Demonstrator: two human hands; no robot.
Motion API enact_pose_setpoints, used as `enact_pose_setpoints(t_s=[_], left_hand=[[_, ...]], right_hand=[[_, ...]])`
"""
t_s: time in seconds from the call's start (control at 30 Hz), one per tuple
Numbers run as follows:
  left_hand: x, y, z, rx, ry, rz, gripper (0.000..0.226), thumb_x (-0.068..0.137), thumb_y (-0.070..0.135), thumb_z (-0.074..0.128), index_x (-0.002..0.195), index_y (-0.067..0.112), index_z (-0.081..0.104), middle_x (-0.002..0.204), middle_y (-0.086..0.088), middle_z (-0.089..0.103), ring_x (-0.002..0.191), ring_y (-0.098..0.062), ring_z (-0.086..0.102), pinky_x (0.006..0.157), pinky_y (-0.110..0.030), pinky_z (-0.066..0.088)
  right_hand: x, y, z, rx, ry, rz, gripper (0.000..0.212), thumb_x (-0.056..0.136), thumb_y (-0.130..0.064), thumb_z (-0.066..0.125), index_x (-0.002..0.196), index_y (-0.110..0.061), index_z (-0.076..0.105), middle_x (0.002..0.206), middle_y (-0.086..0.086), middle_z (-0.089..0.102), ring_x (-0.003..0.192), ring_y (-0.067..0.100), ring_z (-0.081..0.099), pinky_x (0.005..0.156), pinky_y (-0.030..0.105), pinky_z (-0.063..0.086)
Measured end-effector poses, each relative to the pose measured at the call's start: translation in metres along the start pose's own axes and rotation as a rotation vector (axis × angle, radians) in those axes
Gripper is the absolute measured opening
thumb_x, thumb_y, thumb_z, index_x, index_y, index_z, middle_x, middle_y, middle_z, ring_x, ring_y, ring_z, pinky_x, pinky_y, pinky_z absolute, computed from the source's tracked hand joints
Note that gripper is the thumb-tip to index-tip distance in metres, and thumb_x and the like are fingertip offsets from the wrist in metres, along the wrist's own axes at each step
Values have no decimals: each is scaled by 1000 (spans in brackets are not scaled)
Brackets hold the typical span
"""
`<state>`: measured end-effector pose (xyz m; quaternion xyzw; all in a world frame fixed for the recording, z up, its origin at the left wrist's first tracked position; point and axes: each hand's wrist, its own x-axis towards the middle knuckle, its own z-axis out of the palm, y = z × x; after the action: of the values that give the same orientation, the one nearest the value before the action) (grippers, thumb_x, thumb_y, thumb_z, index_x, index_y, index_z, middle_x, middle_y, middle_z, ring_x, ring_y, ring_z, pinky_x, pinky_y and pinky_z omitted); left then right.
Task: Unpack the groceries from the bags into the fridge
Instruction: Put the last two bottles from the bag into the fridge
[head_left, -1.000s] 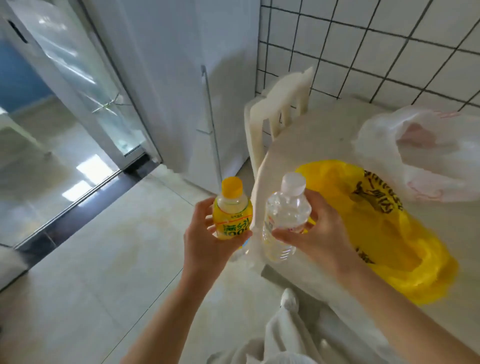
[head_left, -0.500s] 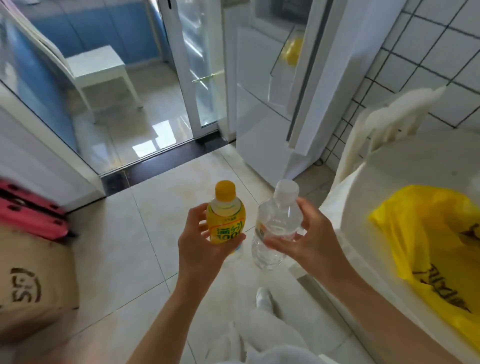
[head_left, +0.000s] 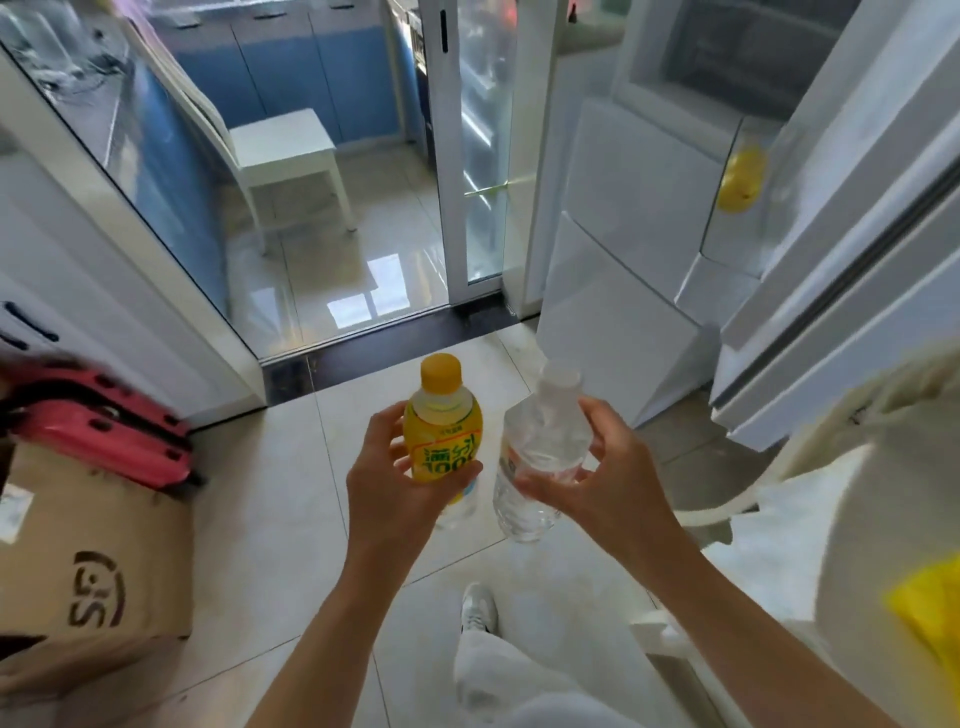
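the left hand (head_left: 400, 483) grips the yellow juice bottle (head_left: 442, 426), the right hand (head_left: 597, 483) the clear water bottle (head_left: 535, 457), both upright above the floor. carry them level toward the open fridge (head_left: 649, 208), placing one first.

We see glossy floor tiles (head_left: 291, 519), a clear plastic water bottle (head_left: 535, 467), a matt cardboard box (head_left: 93, 571) and a smooth white fridge (head_left: 634, 249).
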<state>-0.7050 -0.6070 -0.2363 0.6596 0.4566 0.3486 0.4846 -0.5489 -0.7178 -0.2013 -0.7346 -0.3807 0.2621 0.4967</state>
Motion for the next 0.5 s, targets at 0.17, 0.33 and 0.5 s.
enact_pose_setpoints(t_s=[0.17,0.33,0.5], left_hand=[[76,9,10,8,-17,26,77,52,33,88,120,26,52,110,19,62,100,-5,63,81,-19,55],[143,16,20,8,-35,64,77,54,26,91,121,23,54,110,11,65,99,-9,65,83,-29,57],[209,20,34,-30,-78,70,75,54,17,92,118,20,55,107,11,66,96,-10,66,82,-30,57]], right_hand=[[73,-7,13,26,14,6,75,60,-27,89,125,-19,52,111,-7,63,104,12,62,86,37,57],[135,-14,16,10,70,6,79,58,-27,90,127,-21,51,113,-9,63,104,10,61,89,37,55],[187,-19,13,44,162,45,74,56,-22,90,121,-24,55,104,-11,66,96,7,64,86,36,55]])
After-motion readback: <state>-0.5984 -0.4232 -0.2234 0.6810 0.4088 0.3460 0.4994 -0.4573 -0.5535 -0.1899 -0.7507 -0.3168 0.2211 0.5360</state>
